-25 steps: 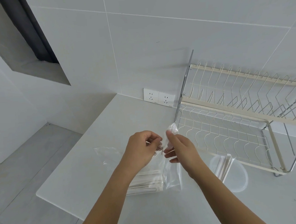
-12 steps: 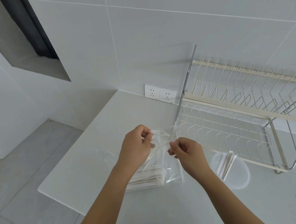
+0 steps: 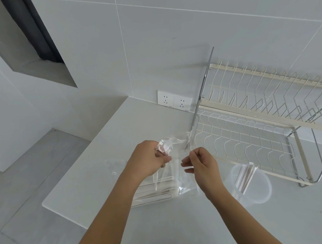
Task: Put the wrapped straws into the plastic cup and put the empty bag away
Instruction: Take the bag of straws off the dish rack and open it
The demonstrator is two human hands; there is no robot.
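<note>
Both arms reaching forward over a pale grey surface (image 3: 96,183), bare to the elbow. Left hand (image 3: 149,162) clenched around one side of the mouth of a clear plastic bag (image 3: 174,162), crumpled film bunched between thumb and fingers. Right hand (image 3: 201,161) pinching the opposite edge of the same opening between thumb and forefinger, remaining fingers loosely curled below. Bag mouth pulled apart between the two hands and lifted off the surface, lower part of the bag hanging down and resting there. Inside the bag's bottom, a flat stack of wrapped straws (image 3: 156,192), white paper sleeves lying lengthwise and partly hidden behind the left forearm. Just right of the right wrist, a translucent plastic cup (image 3: 260,187) standing on the surface, already holding a few wrapped straws leaning against its far rim. Behind the cup and hands, a cream wire dish rack (image 3: 250,135) with two tiers and a chrome frame, its near corner close behind the bag's raised mouth. On the tiled wall (image 3: 171,46) at the back of the surface, a double white socket (image 3: 174,101). To the left of the bag, a second flat sheet of clear film (image 3: 112,165) lying on the surface, faint and hard to make out. Grey floor (image 3: 28,175) visible beyond the surface's left edge.
</note>
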